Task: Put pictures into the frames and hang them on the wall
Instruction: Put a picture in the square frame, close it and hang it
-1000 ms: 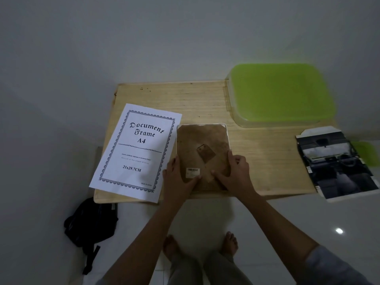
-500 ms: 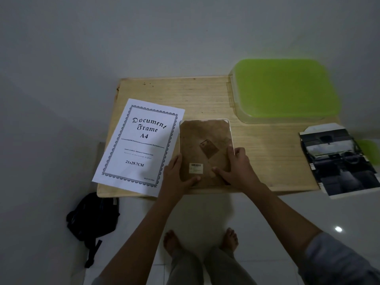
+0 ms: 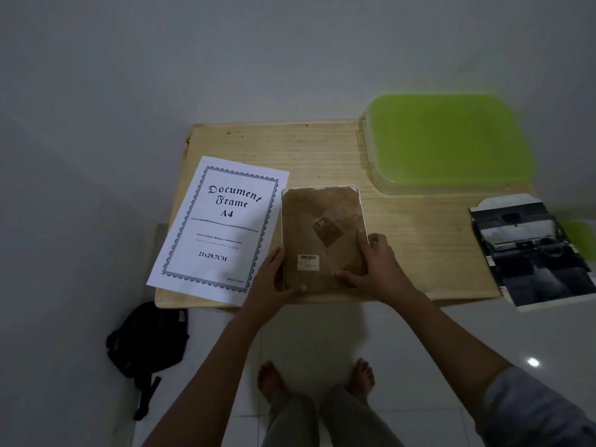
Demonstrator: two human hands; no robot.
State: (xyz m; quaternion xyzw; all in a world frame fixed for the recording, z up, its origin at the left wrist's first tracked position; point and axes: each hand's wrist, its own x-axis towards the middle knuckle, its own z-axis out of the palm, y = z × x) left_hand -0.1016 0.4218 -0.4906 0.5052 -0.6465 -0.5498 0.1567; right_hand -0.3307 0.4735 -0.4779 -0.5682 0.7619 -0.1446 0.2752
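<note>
Frames: 1 brown-backed rectangular picture frame with a white rim (image 3: 322, 221), face down at the front middle of the light wooden table (image 3: 306, 150).
Frame back: 1 barcode label (image 3: 308, 262) and 1 dark hanger tab (image 3: 328, 233).
Left hand (image 3: 271, 282): grip grasping the frame's lower left edge, thumb across the backing.
Right hand (image 3: 377, 269): grip grasping the lower right edge, thumb flat on the backing.
Paper: 1 white sheet printed "Document Frame A4" (image 3: 219, 227), just beside the frame on its left.
Pictures: 1 dark photo print of a car interior (image 3: 532, 250), at the table's right end, well apart from the frame.
Containers: 1 clear plastic box with a green lid (image 3: 448, 140), at the far right.
Floor: 1 black backpack (image 3: 148, 340) on white tiles (image 3: 322, 333), plus 2 bare feet (image 3: 269, 379).
</note>
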